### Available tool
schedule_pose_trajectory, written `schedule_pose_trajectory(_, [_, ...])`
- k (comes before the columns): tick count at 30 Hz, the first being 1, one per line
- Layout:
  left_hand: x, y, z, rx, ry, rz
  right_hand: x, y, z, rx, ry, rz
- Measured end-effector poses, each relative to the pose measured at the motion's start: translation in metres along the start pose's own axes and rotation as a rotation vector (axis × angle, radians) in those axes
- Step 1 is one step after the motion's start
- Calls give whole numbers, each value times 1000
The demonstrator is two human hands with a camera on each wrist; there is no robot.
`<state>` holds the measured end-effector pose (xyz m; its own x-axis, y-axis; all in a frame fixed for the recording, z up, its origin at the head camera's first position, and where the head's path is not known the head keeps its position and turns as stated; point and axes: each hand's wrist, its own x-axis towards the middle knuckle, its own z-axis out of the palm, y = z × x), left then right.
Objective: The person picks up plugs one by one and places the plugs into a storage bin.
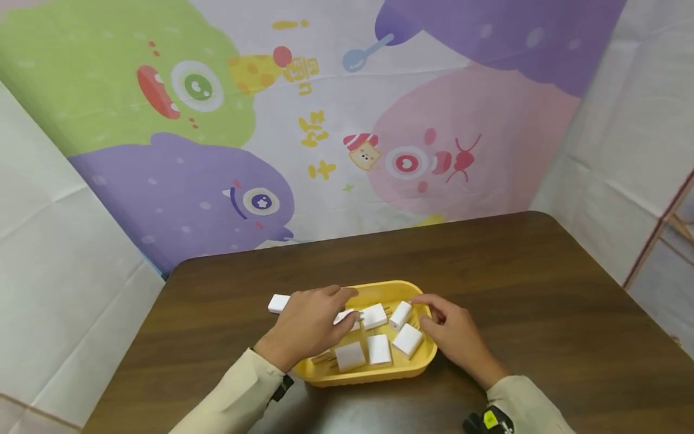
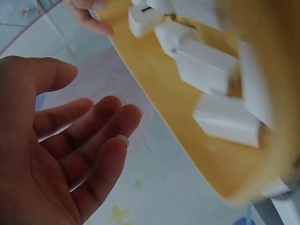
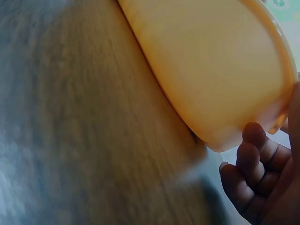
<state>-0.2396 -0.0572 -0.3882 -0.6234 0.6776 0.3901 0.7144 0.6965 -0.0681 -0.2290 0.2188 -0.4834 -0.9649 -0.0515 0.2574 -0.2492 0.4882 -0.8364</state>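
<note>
A yellow plastic basket [image 1: 374,377] with rounded ends holds several white plug-in chargers [image 1: 408,340], some showing their metal prongs. Over its left end hovers my left hand [image 1: 314,319], fingers loosely bent and the palm empty in the left wrist view. Part of the basket and some chargers are hidden beneath that hand in the head view. My right hand [image 1: 455,331] grips the basket's right end, thumb and index finger over the rim. In the right wrist view, its other fingers [image 3: 253,136] are bent beside the outer wall.
One white block [image 1: 278,303], charger-like, lies just left of the basket, partly behind my left hand. The basket stands near the front of a dark wooden table [image 1: 217,301]. A cartoon-printed cloth [image 1: 325,120] hangs behind, with pale sheets [image 1: 54,241] at the sides.
</note>
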Motion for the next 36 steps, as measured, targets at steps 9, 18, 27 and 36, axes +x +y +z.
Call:
schedule_pose_trajectory(9, [-28, -28, -10, 16, -45, -114, -1, 1, 3, -21, -4, 11])
schedule_pose_trajectory(18, [-51, -44, -12, 22, -101, -205, -1, 0, 3, -18, -6, 19])
schedule_pose_trajectory(27, [-65, -58, -9, 61, -21, -227, -1, -1, 0, -24, -15, 27])
schedule_pose_trajectory(36, [-79, -69, 0, 79, -9, -271, -1, -4, 0, -6, -30, 51])
